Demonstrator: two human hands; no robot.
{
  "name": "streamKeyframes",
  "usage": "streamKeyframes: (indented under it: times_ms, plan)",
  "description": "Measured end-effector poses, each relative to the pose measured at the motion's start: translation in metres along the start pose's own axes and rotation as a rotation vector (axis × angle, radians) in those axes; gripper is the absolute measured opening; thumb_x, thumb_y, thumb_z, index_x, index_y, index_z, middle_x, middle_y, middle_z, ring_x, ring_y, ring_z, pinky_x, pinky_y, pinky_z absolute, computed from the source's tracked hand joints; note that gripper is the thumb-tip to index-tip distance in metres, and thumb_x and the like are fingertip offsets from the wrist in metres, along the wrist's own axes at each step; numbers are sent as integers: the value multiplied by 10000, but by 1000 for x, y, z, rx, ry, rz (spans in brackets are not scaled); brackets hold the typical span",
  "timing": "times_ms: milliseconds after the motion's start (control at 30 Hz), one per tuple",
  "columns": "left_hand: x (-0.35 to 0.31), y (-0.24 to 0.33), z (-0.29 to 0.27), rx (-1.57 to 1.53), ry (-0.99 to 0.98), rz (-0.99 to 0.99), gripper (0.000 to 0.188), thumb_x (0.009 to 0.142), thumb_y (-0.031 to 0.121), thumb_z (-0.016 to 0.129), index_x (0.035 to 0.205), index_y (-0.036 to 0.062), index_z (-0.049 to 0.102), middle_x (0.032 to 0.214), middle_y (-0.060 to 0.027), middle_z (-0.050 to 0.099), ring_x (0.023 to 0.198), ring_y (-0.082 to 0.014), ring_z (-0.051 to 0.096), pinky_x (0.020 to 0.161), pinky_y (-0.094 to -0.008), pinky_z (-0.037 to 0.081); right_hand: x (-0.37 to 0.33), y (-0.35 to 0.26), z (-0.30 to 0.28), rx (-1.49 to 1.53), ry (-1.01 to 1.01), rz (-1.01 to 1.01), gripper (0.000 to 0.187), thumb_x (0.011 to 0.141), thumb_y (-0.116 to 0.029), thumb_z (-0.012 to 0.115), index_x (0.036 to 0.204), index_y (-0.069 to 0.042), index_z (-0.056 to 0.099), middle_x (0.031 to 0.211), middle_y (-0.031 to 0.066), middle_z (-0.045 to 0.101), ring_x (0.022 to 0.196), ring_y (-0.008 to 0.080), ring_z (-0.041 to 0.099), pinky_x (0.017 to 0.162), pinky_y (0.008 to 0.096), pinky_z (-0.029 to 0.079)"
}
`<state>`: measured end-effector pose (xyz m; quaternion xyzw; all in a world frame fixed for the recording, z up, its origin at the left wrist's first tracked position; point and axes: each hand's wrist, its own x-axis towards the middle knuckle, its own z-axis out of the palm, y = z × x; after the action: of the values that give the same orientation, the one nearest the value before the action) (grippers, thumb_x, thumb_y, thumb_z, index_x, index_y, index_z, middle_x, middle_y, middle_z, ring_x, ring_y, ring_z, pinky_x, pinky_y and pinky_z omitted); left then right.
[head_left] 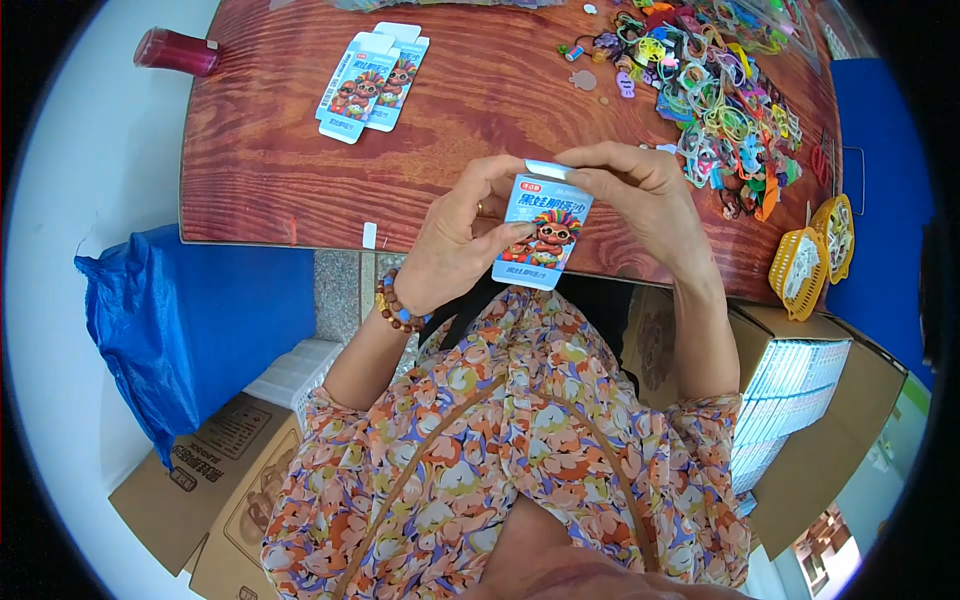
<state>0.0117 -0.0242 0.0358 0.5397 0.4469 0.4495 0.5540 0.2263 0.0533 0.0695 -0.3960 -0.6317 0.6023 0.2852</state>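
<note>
A small light-blue printed box (525, 262) with a cartoon figure on its front is held up in front of me at the table's near edge. My left hand (462, 235) grips its left side, with the thumb across the front. At the top, the fingers of my right hand (640, 195) pinch the white top flap (547, 170), which stands up from the box. Whether anything is inside the box cannot be seen. Farther off on the left of the table lie a few flat, unfolded boxes (352, 90) of the same print, overlapping each other.
A heap of colourful bands and trinkets (725, 110) covers the table's (260, 150) right side. Yellow baskets (800, 275) sit at its right edge. A red jar (177, 52) lies far left. Below are a blue bag (200, 320) and a carton (840, 430) of stacked boxes.
</note>
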Motion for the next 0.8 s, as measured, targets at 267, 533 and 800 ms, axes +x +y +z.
streamKeyframes:
  times_ms: [267, 533, 800]
  plan:
    - [0, -2, 1, -7, 27, -46, 614, 865, 40, 722, 1355, 80, 354, 1049, -124, 653, 902, -183, 673, 773, -316, 554, -1, -9, 0, -211, -14, -28, 174, 903, 5, 657, 1059, 17, 734, 947, 80, 753, 865, 111, 692, 777, 248, 545]
    - [0, 3, 3, -24, 74, -109, 701, 854, 27, 720, 1457, 92, 369, 1078, -118, 650, 922, -180, 671, 793, -313, 556, -5, -8, 3, -380, -69, -247, 268, 895, 4, 662, 1161, 14, 692, 1161, 139, 712, 1035, 167, 686, 864, 287, 550]
    - [0, 1, 6, -144, 73, -113, 530, 867, 19, 698, 1369, 73, 536, 1219, -97, 630, 1082, -172, 635, 920, -308, 522, -12, 15, 13, -300, 101, -223, 309, 853, 31, 693, 1162, 13, 691, 1171, 141, 698, 1071, 214, 671, 884, 311, 548]
